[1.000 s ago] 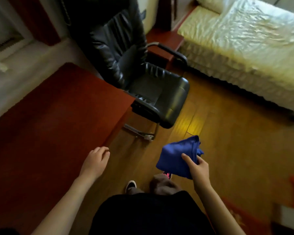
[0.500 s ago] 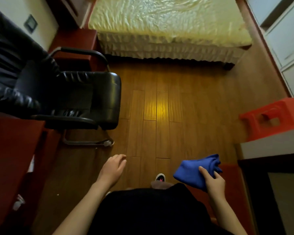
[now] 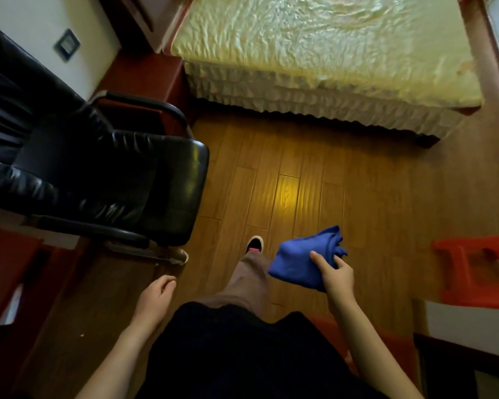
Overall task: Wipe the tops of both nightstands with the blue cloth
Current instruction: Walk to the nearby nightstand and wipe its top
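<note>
My right hand (image 3: 336,276) grips the folded blue cloth (image 3: 300,262) at waist height over the wooden floor. My left hand (image 3: 154,302) hangs at my side with loosely curled fingers and nothing in it. A red-brown nightstand (image 3: 144,79) stands at the upper left, between the wall and the bed, partly hidden behind the chair's armrest. Both hands are far from it. A second nightstand does not show.
A black leather armchair (image 3: 98,174) fills the left side, next to a red desk (image 3: 3,263). The bed with a pale yellow cover (image 3: 314,44) spans the top. An orange plastic stool (image 3: 478,272) sits at the right. Wooden floor (image 3: 300,174) lies ahead, with my foot (image 3: 254,244) on it.
The view has swung right from the desk and chair toward the bed, then moved nearer to it. One foot has stepped forward. The cloth stays in my right hand.
</note>
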The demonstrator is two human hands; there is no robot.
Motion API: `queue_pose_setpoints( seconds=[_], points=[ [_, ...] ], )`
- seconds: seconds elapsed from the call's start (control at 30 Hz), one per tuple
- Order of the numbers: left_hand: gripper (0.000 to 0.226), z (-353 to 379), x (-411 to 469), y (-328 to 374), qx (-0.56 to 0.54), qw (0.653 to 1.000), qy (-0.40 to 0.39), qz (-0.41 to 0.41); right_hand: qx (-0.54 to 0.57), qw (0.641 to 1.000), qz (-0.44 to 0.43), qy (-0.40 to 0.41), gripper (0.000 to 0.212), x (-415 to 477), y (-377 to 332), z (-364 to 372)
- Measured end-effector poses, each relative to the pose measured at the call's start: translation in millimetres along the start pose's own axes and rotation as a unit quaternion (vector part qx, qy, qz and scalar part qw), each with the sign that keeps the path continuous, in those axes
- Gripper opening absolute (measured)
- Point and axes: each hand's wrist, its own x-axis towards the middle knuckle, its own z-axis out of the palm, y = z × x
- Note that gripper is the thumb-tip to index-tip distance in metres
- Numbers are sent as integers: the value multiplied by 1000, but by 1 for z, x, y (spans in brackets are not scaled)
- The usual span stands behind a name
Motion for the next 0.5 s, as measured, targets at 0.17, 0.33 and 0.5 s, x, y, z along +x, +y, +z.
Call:
queue_pose_setpoints(
  seconds=[0.17, 0.33, 0.5],
  points=[
    [33, -11, 89, 75, -50, 999, -1, -21, -14, 1000, 7, 10, 14, 95, -70, 22],
    [31, -32, 183, 204, -62, 998, 9, 15, -20, 999, 21, 40, 20, 180, -150, 24],
    [28, -58, 257, 316, -62, 995, -3, 81, -21, 998, -1, 56, 30, 262, -226, 29]
  ],
)
